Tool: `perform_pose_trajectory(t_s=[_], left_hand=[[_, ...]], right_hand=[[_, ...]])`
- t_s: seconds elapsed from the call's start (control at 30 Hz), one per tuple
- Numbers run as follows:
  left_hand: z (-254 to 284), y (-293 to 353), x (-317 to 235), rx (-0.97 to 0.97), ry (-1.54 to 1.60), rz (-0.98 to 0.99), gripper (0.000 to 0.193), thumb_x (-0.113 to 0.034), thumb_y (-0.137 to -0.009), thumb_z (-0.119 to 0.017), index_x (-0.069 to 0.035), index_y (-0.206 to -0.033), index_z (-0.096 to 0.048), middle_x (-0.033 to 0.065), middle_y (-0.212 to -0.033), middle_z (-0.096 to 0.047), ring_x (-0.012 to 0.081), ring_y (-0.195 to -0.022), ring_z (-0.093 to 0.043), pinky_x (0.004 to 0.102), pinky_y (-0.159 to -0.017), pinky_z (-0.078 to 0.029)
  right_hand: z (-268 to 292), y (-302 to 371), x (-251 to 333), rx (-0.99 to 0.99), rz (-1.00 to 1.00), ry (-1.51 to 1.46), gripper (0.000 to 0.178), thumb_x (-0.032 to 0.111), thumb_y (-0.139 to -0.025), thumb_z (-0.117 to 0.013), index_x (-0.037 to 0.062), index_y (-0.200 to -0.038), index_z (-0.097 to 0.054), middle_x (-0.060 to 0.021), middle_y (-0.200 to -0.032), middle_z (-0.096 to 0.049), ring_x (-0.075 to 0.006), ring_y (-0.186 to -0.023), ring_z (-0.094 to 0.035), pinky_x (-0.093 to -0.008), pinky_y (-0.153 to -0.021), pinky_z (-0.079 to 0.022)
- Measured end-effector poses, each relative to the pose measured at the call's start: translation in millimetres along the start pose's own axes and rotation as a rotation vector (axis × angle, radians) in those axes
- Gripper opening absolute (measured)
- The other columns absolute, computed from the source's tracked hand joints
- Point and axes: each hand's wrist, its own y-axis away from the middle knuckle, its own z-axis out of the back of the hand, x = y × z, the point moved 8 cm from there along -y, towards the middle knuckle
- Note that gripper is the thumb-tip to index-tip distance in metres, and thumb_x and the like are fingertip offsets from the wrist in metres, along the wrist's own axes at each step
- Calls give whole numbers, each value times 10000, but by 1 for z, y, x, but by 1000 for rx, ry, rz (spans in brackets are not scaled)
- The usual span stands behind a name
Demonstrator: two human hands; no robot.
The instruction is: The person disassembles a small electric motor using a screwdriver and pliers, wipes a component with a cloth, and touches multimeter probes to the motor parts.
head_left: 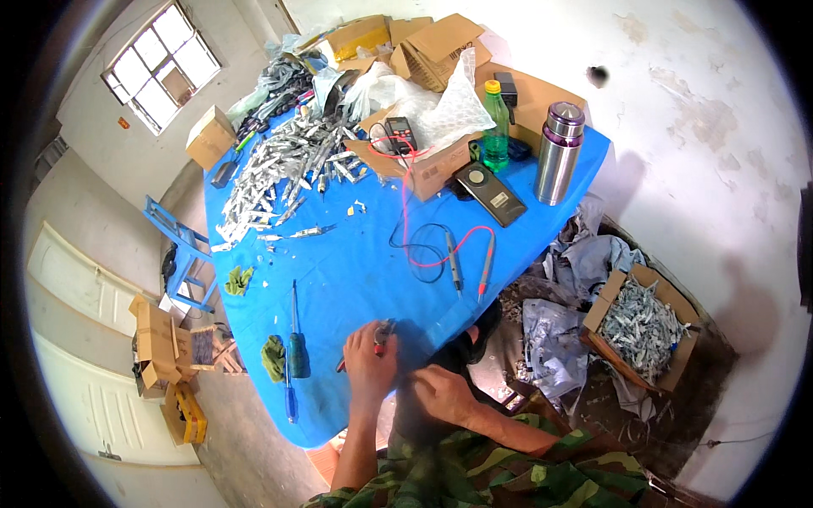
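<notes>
At the near edge of the blue-covered table, my left hand is closed around a small red and dark object; most of it is hidden by the fingers. My right hand is just right of it, off the table edge, with its fingers curled in; what they hold, if anything, cannot be seen. Left of my left hand lie two screwdrivers, one with a dark green handle and one with a blue handle. A crumpled green cloth is beside them.
A heap of silvery cylindrical pieces covers the table's far left. Test probes on wires, a dark flat device, a steel flask, a green bottle and cartons stand right and behind. A box of similar pieces sits low right.
</notes>
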Motion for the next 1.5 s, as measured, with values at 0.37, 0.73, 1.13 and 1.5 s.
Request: perform_pose_trajectory(t_s=[0.37,0.73,1.13,1.5], left_hand=[[-7,-4,10,-15,61,12,234,-99,-914,-728,-36,-1138,-700,152,-947,-709,354,-899,-661,468,-855,-504],[6,-7,32,12,346,251,212,-113,-1012,-665,18,-1178,-652,153,-976,-733,237,-831,-731,340,-762,-561],[16,38,53,139,1213,611,298,-182,-1057,-639,25,-1272,-633,93,-1017,-726,177,-871,-723,323,-812,-593],[25,79,58,191,1406,770,342,-221,-1061,-633,12,-1311,-637,67,-968,-698,150,-808,-689,317,-746,-583]], right_hand=[[-19,20,-27,103,-107,28,203,118,-960,-660,53,-1138,-734,-194,-1050,-723,-410,-976,-707,-444,-839,-580],[-41,32,-46,130,-108,1,204,183,-960,-658,56,-1089,-751,-195,-1029,-730,-403,-977,-701,-465,-841,-556],[-36,27,-35,144,-160,29,138,120,-935,-678,35,-1021,-744,-178,-976,-730,-392,-925,-709,-436,-803,-560],[-40,28,-36,145,-116,20,163,118,-935,-671,43,-1059,-745,-197,-1026,-740,-422,-972,-705,-459,-831,-567]])
